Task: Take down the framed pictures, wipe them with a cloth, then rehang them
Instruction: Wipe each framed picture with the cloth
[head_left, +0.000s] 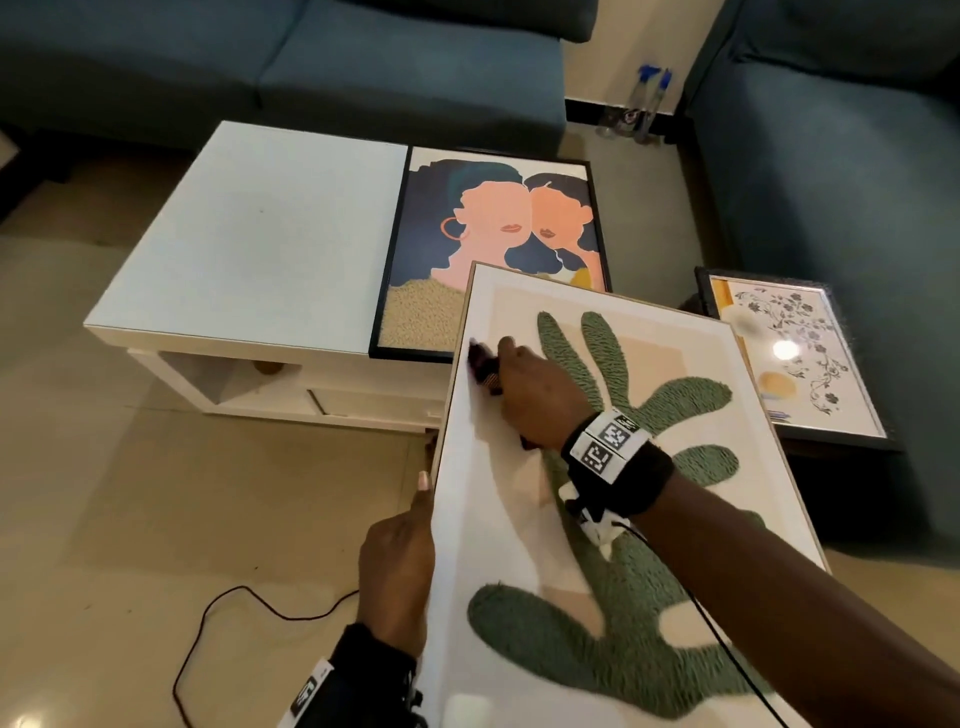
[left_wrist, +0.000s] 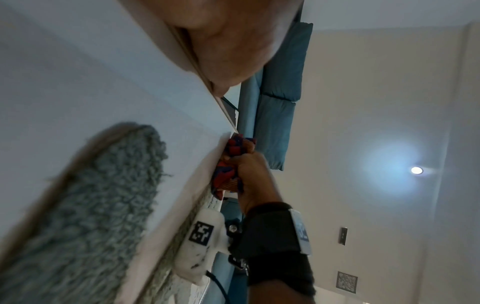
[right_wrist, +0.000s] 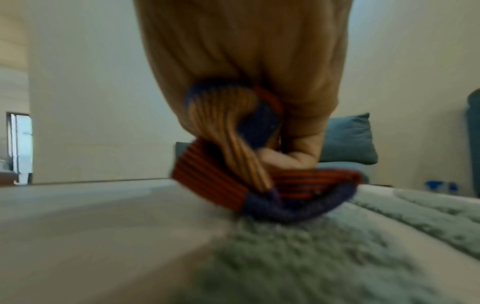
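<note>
Over a pale tiled floor (head_left: 130, 519), nearest me, my left hand (head_left: 397, 566) has its grip clamped on the left edge of the green-leaf picture (head_left: 623, 519), which tilts up toward me, while my right hand (head_left: 535, 400) has its grip bunched round a striped cloth (head_left: 480, 366) pressed to the glass near that picture's upper left. Beyond it, the two-faces picture (head_left: 493, 249) lies flat on the white tabletop (head_left: 260, 234), and the floral picture (head_left: 800, 353) lies off to the right by the blue sofa (head_left: 831, 182). So all three visible are down, wiping is underway, and I judge rehanging remains.
</note>
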